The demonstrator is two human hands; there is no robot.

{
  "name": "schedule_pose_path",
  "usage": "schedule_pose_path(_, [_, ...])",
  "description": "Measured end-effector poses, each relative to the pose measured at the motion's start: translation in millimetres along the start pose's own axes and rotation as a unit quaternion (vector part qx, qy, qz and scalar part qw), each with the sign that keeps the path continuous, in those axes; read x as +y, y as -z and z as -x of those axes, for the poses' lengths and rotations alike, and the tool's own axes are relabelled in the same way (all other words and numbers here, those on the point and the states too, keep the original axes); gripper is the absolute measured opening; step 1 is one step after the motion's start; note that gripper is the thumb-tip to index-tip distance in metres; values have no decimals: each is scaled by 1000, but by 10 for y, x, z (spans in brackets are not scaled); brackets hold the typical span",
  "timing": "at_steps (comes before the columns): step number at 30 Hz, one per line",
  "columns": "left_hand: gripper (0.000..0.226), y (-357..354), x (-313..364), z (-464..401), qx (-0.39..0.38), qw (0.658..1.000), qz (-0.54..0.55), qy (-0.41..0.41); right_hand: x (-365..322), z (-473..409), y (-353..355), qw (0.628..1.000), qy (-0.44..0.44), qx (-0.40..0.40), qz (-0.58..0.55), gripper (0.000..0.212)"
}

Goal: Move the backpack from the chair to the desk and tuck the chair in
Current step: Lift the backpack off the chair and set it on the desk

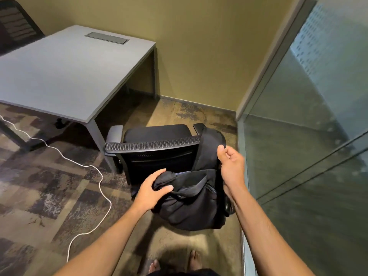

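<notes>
A black backpack [191, 204] hangs in the air behind the backrest of a black office chair [157, 144], its strap draped up over the chair's right side. My left hand [153, 188] grips the backpack's top left fabric. My right hand [232, 166] pinches the black strap near the chair's right armrest. The chair stands pulled out from the grey desk [65, 76], its seat facing the wall. The desk top is bare apart from a grey cable hatch [107, 37].
A white cable [83, 166] snakes across the patterned carpet on the left. A glass partition [302, 136] runs close along the right. A second dark chair [16, 24] stands behind the desk at far left. My bare feet show at the bottom.
</notes>
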State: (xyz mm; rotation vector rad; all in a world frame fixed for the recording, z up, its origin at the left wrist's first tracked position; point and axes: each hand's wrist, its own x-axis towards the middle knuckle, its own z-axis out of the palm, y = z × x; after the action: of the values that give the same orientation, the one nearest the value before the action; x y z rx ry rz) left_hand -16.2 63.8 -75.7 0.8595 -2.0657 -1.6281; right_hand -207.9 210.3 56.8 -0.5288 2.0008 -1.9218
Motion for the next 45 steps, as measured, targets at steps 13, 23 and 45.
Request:
schedule_pose_path(13, [31, -753, 269, -205, -68, 982, -160, -68, -86, 48, 937, 992, -4, 125, -23, 47])
schedule_pose_path(23, [23, -1915, 916, -454, -40, 991, -88, -88, -48, -352, 2197, 977, -2, 214, 6, 39])
schedule_pose_path(45, [35, -2934, 2165, -1822, 8, 990, -14, -143, 700, -1741, 3493, 995, 3, -87, 39, 57])
